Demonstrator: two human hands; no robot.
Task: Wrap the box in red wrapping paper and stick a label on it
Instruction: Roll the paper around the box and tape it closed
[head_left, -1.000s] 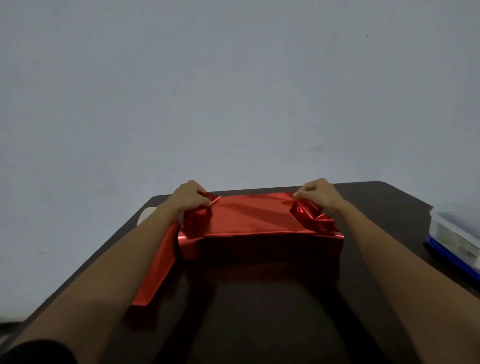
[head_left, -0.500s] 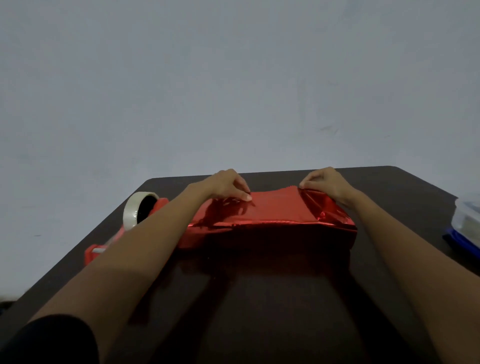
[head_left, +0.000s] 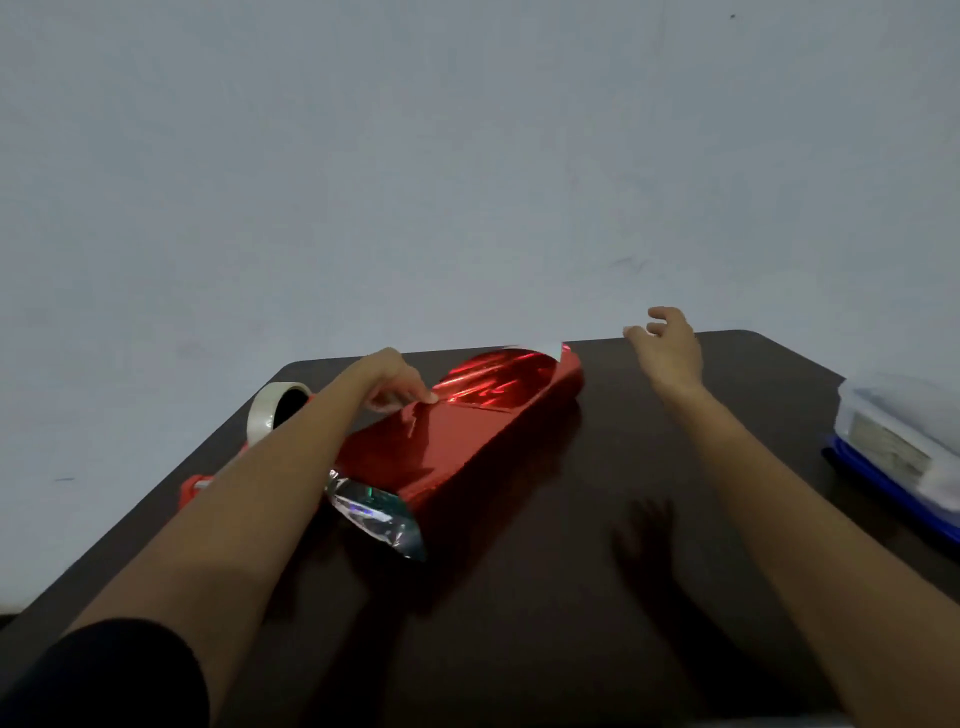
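A long box covered in shiny red wrapping paper (head_left: 447, 441) lies slanted on the dark table (head_left: 571, 597), one end towards me and the other at the far edge. The paper's near end (head_left: 376, 512) hangs loose and shows its silver underside. At the far end a flap (head_left: 535, 353) stands up. My left hand (head_left: 397, 387) rests on the box top, fingertips pressing the paper seam. My right hand (head_left: 667, 348) hovers above the table to the right of the box, fingers loosely spread, holding nothing.
A roll of clear tape on a red dispenser (head_left: 272, 410) stands left of the box, partly behind my left forearm. A clear plastic container on a blue base (head_left: 904, 441) sits at the table's right edge. A pale wall rises behind the table.
The box has turned from crosswise to slanted, its left end swinging towards me. My right hand let go of the paper and lifted away to the right. My left hand stays on top.
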